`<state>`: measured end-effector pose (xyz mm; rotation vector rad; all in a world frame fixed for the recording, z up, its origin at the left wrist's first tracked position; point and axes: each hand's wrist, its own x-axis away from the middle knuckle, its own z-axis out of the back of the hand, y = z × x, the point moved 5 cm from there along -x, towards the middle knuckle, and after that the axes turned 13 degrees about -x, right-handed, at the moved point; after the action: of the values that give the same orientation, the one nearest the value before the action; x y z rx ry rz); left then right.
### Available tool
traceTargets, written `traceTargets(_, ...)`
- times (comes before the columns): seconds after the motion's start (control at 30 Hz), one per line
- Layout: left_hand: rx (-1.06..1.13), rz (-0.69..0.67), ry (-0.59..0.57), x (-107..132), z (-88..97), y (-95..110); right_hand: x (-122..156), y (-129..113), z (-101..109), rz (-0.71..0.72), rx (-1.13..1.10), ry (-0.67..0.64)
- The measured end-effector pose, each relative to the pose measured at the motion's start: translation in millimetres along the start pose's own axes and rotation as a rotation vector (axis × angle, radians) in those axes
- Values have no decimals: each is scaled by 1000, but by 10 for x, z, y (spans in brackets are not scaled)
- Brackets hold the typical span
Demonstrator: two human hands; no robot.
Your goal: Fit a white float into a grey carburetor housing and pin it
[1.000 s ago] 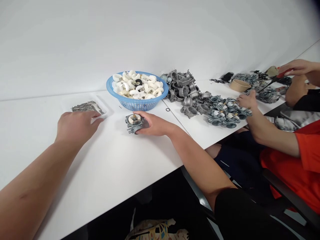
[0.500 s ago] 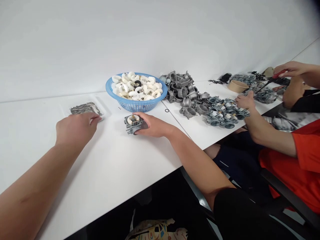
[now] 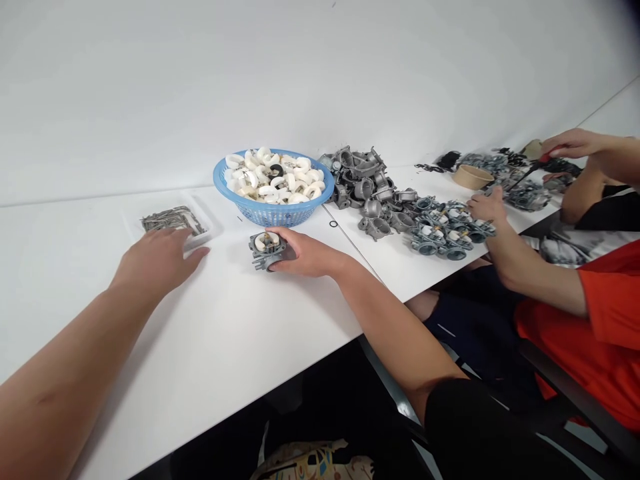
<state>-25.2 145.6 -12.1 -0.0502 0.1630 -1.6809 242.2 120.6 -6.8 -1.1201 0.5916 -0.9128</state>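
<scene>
The white flat table lies under both hands, cut off on the left. Well to the right of the right fingers, a co-worker in an orange-red shirt is cut off by the edge. Beyond the right fingers, the blue round plastic basket holds heaped white C-shaped plastic floats and one black one. Farther right are the jumbled grey metal castings, many half buried, then the silvery metal bodies with white inserts. The left hand covers the near side of the clear shallow plastic tray, where thin grey metal pins lie; its thumb stands apart, its other fingertips are hidden, and whether they grip a pin I cannot tell. The right hand clasps the grey metal body with a cream C-shaped float between thumb and fingers, hiding its right side.
</scene>
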Motion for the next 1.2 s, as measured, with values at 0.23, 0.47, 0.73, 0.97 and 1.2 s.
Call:
traceTargets(0.23,-143,51,-86,0,12,-31,4,-3,-6,-4,5,-6)
traceTargets(0.47,-140,32,-105,-6,41,-24,5,-8,-4,-34,18,-14)
traceTargets(0.73,-50,54,-70,-6,102,12,10,-7,1,-34,47,-14)
traceTargets(0.97,103,93,-25,8,97,74,2,14,2,-24,38,-20)
traceTargets(1.2,202,107,35,39,117,79,0,12,12,-11,23,-11)
